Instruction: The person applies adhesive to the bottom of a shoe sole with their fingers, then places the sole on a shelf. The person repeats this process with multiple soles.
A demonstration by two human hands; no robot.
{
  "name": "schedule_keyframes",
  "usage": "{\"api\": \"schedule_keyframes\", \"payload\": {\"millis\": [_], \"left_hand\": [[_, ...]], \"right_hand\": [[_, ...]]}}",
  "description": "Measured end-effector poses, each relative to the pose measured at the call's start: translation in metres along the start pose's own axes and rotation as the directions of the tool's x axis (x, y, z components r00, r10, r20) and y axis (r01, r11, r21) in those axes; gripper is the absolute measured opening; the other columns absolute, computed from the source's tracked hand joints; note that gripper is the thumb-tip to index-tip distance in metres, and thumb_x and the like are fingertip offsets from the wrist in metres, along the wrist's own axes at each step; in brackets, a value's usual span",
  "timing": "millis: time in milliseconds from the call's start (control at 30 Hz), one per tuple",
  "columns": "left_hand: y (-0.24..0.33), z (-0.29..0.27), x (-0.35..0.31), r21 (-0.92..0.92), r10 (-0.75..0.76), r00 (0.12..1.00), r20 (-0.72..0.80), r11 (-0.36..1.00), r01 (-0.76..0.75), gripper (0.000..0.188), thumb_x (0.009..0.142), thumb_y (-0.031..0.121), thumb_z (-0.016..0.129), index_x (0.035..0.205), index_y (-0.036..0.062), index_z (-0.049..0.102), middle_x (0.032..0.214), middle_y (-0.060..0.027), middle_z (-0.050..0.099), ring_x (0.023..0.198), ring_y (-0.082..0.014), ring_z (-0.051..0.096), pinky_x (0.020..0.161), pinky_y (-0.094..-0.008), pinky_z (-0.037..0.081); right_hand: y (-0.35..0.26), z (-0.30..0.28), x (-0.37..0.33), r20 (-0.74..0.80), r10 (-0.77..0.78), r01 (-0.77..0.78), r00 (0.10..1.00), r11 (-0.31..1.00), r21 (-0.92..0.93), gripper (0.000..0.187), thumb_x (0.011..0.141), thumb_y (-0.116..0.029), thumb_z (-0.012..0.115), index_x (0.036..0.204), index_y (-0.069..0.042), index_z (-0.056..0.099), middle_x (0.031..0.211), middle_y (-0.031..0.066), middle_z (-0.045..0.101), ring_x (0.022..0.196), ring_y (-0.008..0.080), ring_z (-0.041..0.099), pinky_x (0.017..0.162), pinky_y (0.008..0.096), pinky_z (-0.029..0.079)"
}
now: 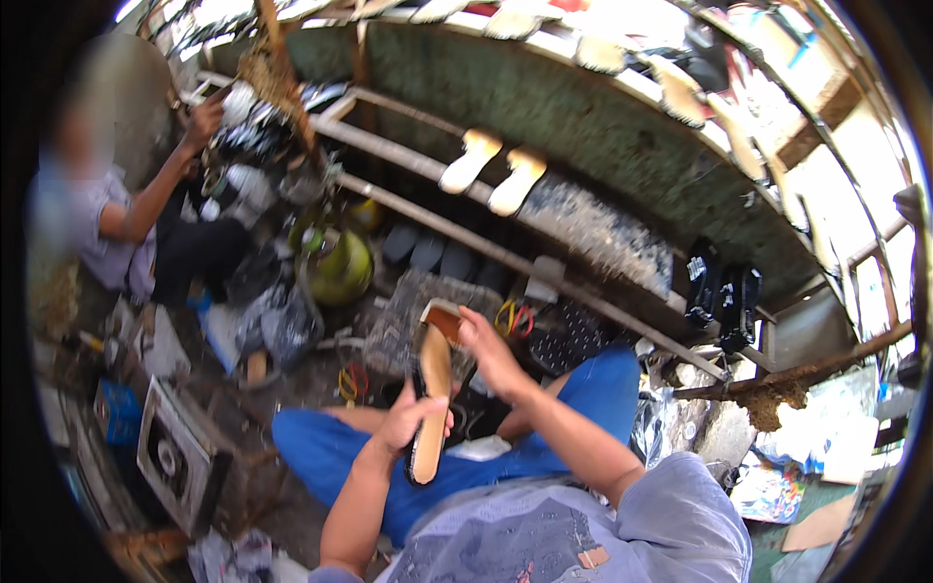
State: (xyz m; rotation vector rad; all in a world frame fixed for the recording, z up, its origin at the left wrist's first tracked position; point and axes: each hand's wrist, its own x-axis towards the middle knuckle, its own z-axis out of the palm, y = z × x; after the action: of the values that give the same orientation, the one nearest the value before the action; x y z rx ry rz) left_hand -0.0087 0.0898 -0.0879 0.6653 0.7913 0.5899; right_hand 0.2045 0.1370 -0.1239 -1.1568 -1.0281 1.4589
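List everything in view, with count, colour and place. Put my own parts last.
Held sole: one, tan with dark edge, centre
Brown piece: one, brown with pale edge, above the sole's upper end
Rack soles: two, pale, on the rack
Ledge soles: several, pale, along the top
Strappy black items: two, black, right
Gas cylinder: one, yellow-green, left of centre
Block: one, greyish, beyond the hands
Stove: one, dark and pale, lower left
Box: one, blue, far left
Co-worker: one, pale top, upper left
Trousers: one pair, blue, below centre
Left hand: one, bare, gripping the sole
Right hand: one, bare, holding the brown piece
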Motion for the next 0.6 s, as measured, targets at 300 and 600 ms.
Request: {"api": "schedule_keyframes", "payload": {"millis": [300,600], "left_hand": [[-0.068,0.035,-0.126,-0.747,0.203,0.961,-0.190,0.606,-0.275,0.080,0.096,0.036,0.064,0.161,0.0032,0.030,0.162,-0.0285,0.032,0.107,-0.0341,0.056,0.087,-0.0398,0.053],[-0.054,0.056,-0.107,-0.866,0.249,0.960,-0.128,0.444,-0.231,0.080,0.101,0.041,0.058,0.163,0.0028,0.025,0.166,-0.0266,0.025,0.103,-0.0324,0.052,0.087,-0.0403,0.048]], "right_hand": [[0.081,-0.048,0.049,0.242,-0.340,0.291,0.909,0.101,-0.951,0.036,0.095,-0.036,0.053,0.114,-0.022,0.080,0.171,0.0091,0.022,0.157,0.0336,0.020,0.128,0.0505,0.016],[0.073,-0.049,0.058,0.050,-0.513,0.184,0.857,0.214,-0.959,0.036,0.096,-0.033,0.054,0.094,-0.006,0.078,0.150,0.0097,0.050,0.144,0.0300,0.039,0.124,0.0499,0.020]]}}
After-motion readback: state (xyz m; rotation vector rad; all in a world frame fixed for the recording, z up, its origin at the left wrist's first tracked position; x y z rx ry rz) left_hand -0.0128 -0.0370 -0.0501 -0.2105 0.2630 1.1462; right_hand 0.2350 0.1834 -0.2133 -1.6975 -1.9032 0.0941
